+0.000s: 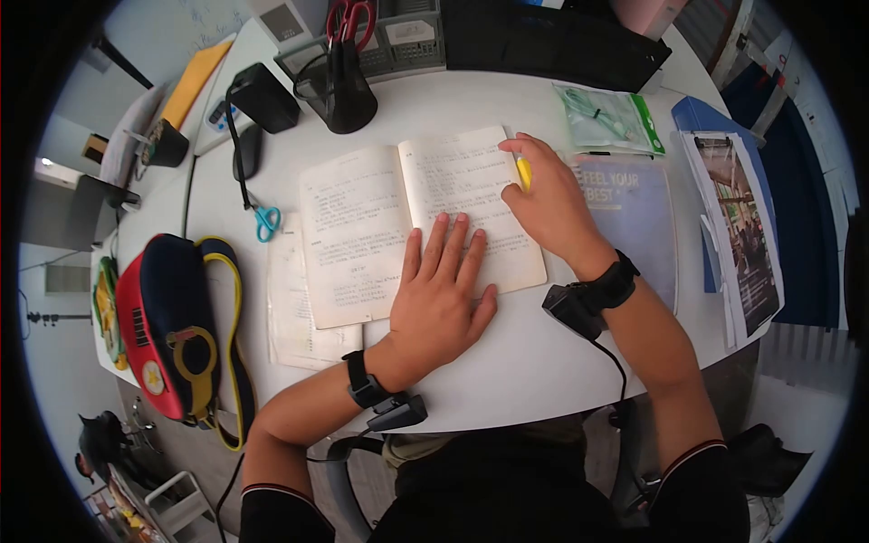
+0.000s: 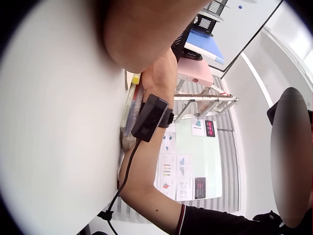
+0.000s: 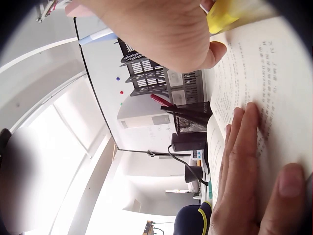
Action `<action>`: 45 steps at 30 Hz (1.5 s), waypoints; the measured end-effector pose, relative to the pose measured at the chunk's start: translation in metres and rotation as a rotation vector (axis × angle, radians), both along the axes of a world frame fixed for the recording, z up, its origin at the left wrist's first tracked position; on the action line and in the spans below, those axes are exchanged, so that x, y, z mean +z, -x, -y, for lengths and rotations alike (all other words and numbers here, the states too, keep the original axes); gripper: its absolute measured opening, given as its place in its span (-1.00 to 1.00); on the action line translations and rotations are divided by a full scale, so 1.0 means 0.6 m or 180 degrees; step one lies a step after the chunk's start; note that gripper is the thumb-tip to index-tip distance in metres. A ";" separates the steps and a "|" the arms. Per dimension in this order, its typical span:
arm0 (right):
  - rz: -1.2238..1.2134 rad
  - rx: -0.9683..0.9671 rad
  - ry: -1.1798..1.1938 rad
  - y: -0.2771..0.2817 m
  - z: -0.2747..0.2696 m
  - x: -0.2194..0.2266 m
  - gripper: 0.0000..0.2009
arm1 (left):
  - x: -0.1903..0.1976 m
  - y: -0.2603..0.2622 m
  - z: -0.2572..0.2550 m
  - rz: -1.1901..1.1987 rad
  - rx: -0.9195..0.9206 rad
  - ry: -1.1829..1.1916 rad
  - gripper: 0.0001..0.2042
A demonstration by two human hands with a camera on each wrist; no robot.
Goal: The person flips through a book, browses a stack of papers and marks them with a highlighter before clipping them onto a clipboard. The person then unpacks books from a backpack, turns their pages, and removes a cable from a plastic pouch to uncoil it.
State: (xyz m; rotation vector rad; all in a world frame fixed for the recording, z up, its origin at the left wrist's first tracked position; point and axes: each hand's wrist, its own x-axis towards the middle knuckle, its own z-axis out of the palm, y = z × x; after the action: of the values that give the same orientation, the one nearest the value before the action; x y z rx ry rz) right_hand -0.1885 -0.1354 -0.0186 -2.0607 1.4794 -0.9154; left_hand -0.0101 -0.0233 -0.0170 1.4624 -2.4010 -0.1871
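Observation:
An open book point(image 1: 358, 231) with printed pages lies on the white table. My left hand point(image 1: 441, 294) rests flat on the book's lower middle, fingers spread and pointing away from me; in the right wrist view the same left hand point(image 3: 239, 171) shows from the side. My right hand point(image 1: 552, 195) is at the right page's outer upper edge, index finger and thumb parted, and holds a small yellow object point(image 1: 524, 174). Most of this yellow object point(image 3: 222, 17) is hidden by the hand, and I cannot tell what kind it is.
Loose pages point(image 1: 303, 339) lie under the book's left side. Around it are teal-handled scissors point(image 1: 267, 223), a mesh pen holder point(image 1: 348, 104), a red and navy cap point(image 1: 172, 326), a bagged cable point(image 1: 608, 118), a blue-grey folder point(image 1: 634, 235) and a magazine point(image 1: 738, 226).

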 end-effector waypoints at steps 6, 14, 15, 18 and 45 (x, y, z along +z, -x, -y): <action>0.0022 -0.0025 0.0064 0.000 -0.003 -0.004 -0.59 | -0.003 0.005 -0.001 0.0085 -0.0007 0.0109 -0.41; 0.0055 0.0020 0.0030 0.002 -0.004 -0.010 -0.59 | -0.006 0.009 -0.005 0.0109 0.0070 0.0221 -0.45; 0.0020 0.0018 0.0006 0.002 -0.005 -0.008 -0.60 | -0.006 0.009 -0.005 0.0137 0.0055 0.0229 -0.45; 0.0057 0.0026 -0.0069 0.003 -0.005 -0.007 -0.61 | -0.006 0.009 -0.007 0.0129 0.0054 0.0249 -0.46; 0.0058 0.0118 -0.0093 0.005 -0.001 -0.005 -0.67 | 0.040 -0.103 0.059 -0.6694 0.0724 -0.2836 -0.68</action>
State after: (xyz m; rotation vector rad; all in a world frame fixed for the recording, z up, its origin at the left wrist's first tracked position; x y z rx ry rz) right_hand -0.1913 -0.1347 -0.0219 -2.0467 1.4320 -0.8907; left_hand 0.0518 -0.0589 0.0071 0.6710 -0.3282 -1.7152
